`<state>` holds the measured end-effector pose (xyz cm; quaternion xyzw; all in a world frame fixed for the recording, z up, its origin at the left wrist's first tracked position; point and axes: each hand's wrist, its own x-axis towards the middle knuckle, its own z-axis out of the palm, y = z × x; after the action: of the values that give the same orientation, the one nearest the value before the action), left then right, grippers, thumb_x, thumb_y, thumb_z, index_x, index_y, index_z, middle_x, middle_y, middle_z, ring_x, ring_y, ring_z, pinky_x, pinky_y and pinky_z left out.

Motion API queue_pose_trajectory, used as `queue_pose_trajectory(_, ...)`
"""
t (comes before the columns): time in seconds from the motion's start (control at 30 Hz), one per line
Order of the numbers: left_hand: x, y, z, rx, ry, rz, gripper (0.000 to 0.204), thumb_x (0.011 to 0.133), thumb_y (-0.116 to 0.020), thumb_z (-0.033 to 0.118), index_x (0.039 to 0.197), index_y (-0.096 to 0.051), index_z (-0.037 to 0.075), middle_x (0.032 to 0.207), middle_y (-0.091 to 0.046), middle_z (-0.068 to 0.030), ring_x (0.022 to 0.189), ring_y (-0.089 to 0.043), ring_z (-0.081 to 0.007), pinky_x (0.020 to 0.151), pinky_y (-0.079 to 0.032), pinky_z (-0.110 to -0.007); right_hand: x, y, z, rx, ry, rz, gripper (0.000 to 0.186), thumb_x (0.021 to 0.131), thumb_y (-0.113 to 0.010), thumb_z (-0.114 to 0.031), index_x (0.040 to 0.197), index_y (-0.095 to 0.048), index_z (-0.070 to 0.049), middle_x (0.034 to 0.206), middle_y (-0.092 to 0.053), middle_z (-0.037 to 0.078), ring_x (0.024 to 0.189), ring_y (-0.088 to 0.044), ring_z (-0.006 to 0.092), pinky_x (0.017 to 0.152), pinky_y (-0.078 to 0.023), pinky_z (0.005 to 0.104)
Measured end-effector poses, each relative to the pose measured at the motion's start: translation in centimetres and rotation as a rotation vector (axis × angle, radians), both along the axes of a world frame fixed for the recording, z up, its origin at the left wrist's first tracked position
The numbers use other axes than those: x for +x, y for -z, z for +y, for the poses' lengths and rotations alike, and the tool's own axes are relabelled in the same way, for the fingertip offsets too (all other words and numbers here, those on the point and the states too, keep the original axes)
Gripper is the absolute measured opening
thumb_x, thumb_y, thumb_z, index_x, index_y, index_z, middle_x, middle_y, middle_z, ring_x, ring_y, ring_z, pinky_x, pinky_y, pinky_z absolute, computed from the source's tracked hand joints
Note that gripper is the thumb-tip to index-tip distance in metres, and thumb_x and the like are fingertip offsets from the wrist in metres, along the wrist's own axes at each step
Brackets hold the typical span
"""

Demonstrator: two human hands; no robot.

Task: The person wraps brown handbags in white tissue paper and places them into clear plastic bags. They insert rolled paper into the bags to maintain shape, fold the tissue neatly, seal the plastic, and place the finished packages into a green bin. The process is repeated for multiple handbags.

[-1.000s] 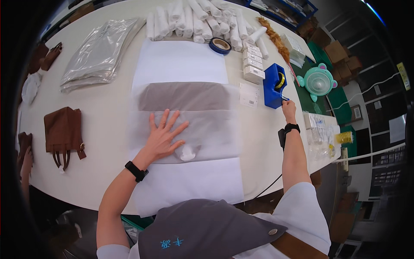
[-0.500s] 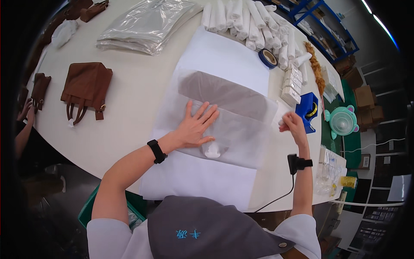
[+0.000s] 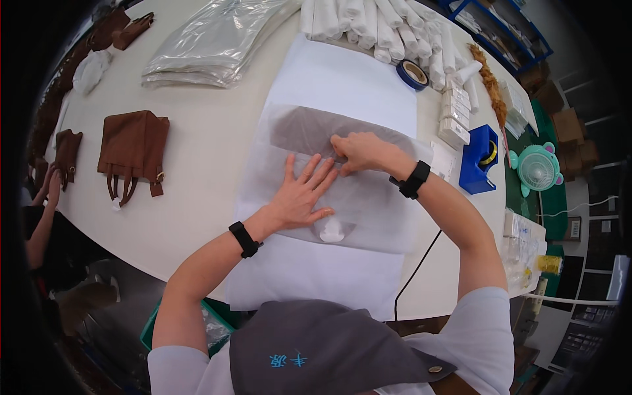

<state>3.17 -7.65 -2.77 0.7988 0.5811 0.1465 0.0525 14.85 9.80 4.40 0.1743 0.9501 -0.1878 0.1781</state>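
Observation:
A translucent whitish wrapping sheet [image 3: 375, 220] lies in front of me, folded over on itself, with a grey-toned area [image 3: 303, 128] showing at its far part. My left hand [image 3: 301, 197] rests flat on it with fingers spread, holding nothing. Just beyond the left fingertips, my right hand [image 3: 359, 153] presses down at the fold's edge. Its fingers are curled together, and whatever is between them is hidden. Near my left thumb, a small white piece [image 3: 331, 230] shows at the sheet's near edge. White paper [image 3: 342, 72] lies underneath.
A blue tape dispenser [image 3: 479, 161] and stacked small white boxes [image 3: 454, 118] stand right. Beyond are a tape roll [image 3: 412, 75] and white rolls [image 3: 368, 26]. Clear plastic bags [image 3: 197, 52] and a brown handbag [image 3: 133, 148] lie left. Another person's hands [image 3: 51, 181] show at far left.
My right hand has moved left from beside the tape dispenser onto the folded sheet, next to my left fingertips. My left hand stays flat in about the same place.

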Motion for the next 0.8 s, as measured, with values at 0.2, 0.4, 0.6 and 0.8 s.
queue_pose_trajectory(0.2, 0.4, -0.6, 0.3, -0.056, 0.019, 0.033, 0.075, 0.085, -0.047, 0.048, 0.138, -0.024, 0.002, 0.147, -0.015, -0.0156, 0.136, -0.008, -0.0322, 0.1, 0.004, -0.063, 6.6, -0.2, 2.6, 0.228, 0.593, 0.33, 0.026, 0.073, -0.065, -0.022, 0.089, -0.053, -0.006, 0.07, -0.062, 0.012, 0.069, -0.061, 0.0298, 0.058, -0.046, 0.0391)
queue_pose_trajectory(0.4, 0.3, -0.2, 0.3, -0.035, 0.017, 0.021, 0.075, 0.084, -0.049, 0.046, 0.139, -0.022, 0.002, 0.147, -0.013, -0.0152, 0.137, -0.006, -0.0316, 0.1, 0.006, -0.061, 20.0, 0.2, 3.8, -0.156, 1.231, 0.902, 0.021, 0.079, -0.065, -0.023, 0.083, -0.058, -0.003, 0.059, -0.058, 0.004, 0.054, -0.053, 0.0091, 0.049, -0.04, 0.0229)
queue_pose_trajectory(0.6, 0.4, -0.7, 0.3, -0.058, 0.016, 0.062, 0.075, 0.084, -0.049, 0.046, 0.139, -0.022, 0.003, 0.147, -0.014, -0.0151, 0.137, -0.006, -0.0316, 0.101, 0.006, -0.06, 14.8, -5.3, 0.8, -0.566, 0.82, 0.764, 0.02, 0.081, -0.062, -0.021, 0.081, -0.06, -0.002, 0.063, -0.058, 0.002, 0.054, -0.05, 0.0067, 0.05, -0.04, 0.0197)
queue_pose_trajectory(0.8, 0.2, -0.3, 0.1, -0.038, 0.011, 0.067, 0.076, 0.085, -0.046, 0.05, 0.139, -0.022, 0.002, 0.147, -0.015, -0.0152, 0.137, -0.007, -0.0313, 0.1, 0.005, -0.062, 2.7, -3.3, -0.3, -0.55, 0.204, 0.131, 0.021, 0.074, -0.062, -0.021, 0.079, -0.06, -0.001, 0.068, -0.06, 0.008, 0.062, -0.058, 0.0144, 0.057, -0.045, 0.0275)
